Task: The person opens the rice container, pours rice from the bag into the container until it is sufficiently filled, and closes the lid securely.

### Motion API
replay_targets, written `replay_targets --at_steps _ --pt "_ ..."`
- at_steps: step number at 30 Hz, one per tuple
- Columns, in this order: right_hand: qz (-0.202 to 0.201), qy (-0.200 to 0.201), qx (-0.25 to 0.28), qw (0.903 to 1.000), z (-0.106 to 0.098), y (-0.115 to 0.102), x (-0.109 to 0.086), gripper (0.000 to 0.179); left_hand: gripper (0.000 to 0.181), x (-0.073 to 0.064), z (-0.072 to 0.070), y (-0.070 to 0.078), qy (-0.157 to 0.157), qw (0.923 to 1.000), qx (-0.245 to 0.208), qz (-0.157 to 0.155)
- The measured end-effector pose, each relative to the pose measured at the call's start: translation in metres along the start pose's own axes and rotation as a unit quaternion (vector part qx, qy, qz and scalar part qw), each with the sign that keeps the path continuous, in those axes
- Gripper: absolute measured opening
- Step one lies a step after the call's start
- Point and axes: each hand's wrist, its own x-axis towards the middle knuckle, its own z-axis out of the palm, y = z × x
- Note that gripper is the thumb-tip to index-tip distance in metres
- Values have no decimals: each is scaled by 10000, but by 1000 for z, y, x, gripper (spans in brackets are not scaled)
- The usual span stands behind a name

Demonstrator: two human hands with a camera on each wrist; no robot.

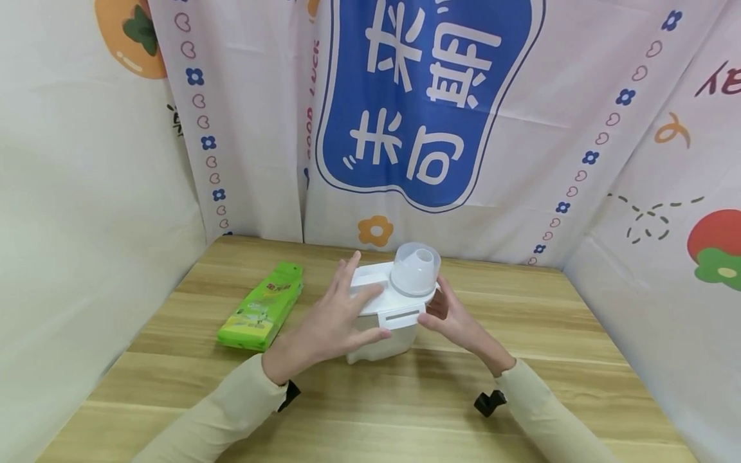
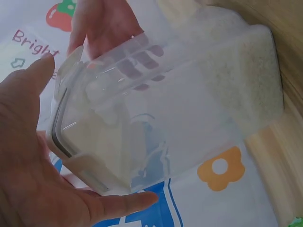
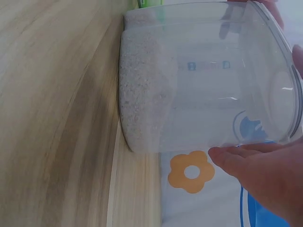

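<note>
A clear rice storage container (image 1: 379,347) stands upright on the table, white lid (image 1: 399,301) on top. Rice (image 3: 144,85) fills its lower part. An upturned clear measuring cup (image 1: 415,270) sits on the lid's right side. My left hand (image 1: 330,315) spreads over the lid's left end, index finger on the top and thumb by the front clip (image 1: 402,316). With its thumb at the front right corner and its fingers along the far side, my right hand (image 1: 457,315) holds the container. Through the clear wall, the left wrist view shows those right fingers (image 2: 142,61).
A green printed bag (image 1: 263,308) lies on the wooden table (image 1: 463,399), left of the container. Printed cloth (image 1: 255,128) hangs behind the table and along both sides. Black wrist mounts (image 1: 489,403) sit at both cuffs.
</note>
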Motion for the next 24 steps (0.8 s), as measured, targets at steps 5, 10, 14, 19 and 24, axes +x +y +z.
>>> replay_targets --at_steps 5,10,14,19,24 --pt "-1 80 -55 10000 2 -3 -2 93 70 1 2 0 166 9998 82 119" --pt "-91 147 -201 9996 5 -4 -4 93 66 1 4 -4 368 9983 214 388" --pt "-86 245 -310 9992 8 -5 -7 93 64 1 5 -5 488 9967 277 594" --pt "-113 383 -430 9983 11 -8 -8 94 59 1 6 -5 589 9952 321 719" --pt "-155 460 -508 9975 11 -9 -9 95 58 2 6 -4 653 9946 318 746"
